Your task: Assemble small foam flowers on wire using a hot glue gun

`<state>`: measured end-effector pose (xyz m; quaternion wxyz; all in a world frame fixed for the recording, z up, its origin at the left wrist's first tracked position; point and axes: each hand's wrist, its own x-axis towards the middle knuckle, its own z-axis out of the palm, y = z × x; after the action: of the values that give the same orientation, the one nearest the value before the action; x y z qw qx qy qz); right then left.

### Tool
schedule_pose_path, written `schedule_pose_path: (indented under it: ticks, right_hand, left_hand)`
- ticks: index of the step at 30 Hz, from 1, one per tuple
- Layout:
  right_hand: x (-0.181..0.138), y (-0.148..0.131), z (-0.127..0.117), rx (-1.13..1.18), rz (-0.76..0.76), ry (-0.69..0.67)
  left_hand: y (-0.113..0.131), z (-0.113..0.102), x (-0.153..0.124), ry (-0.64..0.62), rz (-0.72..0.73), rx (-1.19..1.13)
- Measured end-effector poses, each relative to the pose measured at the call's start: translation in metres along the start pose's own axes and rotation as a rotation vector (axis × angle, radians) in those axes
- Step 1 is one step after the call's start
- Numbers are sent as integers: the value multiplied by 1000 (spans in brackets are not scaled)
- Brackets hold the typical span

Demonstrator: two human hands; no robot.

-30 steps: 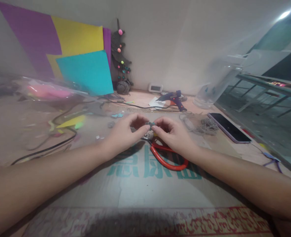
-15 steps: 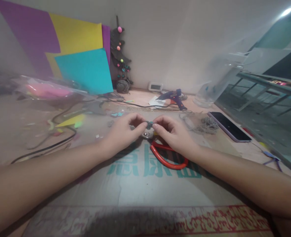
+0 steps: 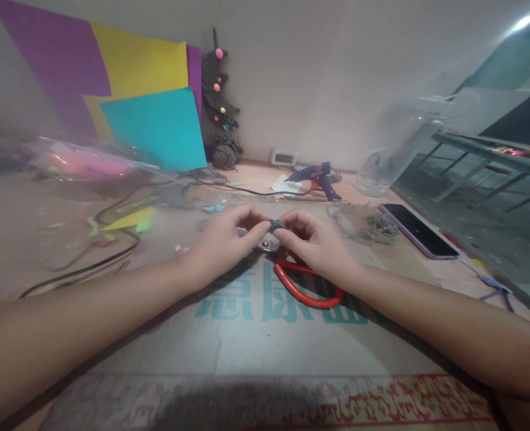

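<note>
- We see the left hand (image 3: 229, 239) pinching one side of a small dark piece (image 3: 274, 225) between thumb and fingers, just beyond the pivot of the scissors (image 3: 293, 292); what the piece is made of, we cannot tell.
- We see the right hand (image 3: 316, 242) grasping its other side in a matching pinch, partly over the scissors. Fingertip grips probably suit something so small, each hand steadying it for the other.
- The scissors lie flat on printed cardboard (image 3: 256, 353), which likely shields the worktop (image 3: 256, 174); their red handle sits below the right hand, seemingly within easy reach.
- Beyond the scissors, we find the glue gun (image 3: 309, 173), its nozzle over white paper (image 3: 285, 188), perhaps to catch drips.
- Right of the scissors lies tangled string (image 3: 381, 228), then a phone (image 3: 417, 230), both out of the hands' way.
- Far beyond the scissors, leftward, a blue sheet (image 3: 157, 129) stands upright, presumably to save room.
</note>
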<state>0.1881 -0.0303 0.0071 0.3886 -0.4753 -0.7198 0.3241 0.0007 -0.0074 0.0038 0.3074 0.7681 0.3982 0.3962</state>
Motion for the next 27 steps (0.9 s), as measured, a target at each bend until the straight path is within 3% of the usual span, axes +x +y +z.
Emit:
schedule_pose_path:
  ticks: [9,17,27]
  right_hand:
    - [1,2,0,89,6,25]
    - [1,1,0,54,13,45]
    - [1,3,-1,136,25,45]
  left_hand:
    - [-6,2,-1,-80,-10,-165]
    - [-11,3,6,98,-95,-328]
    - [-14,-3,7,126,-69,-123]
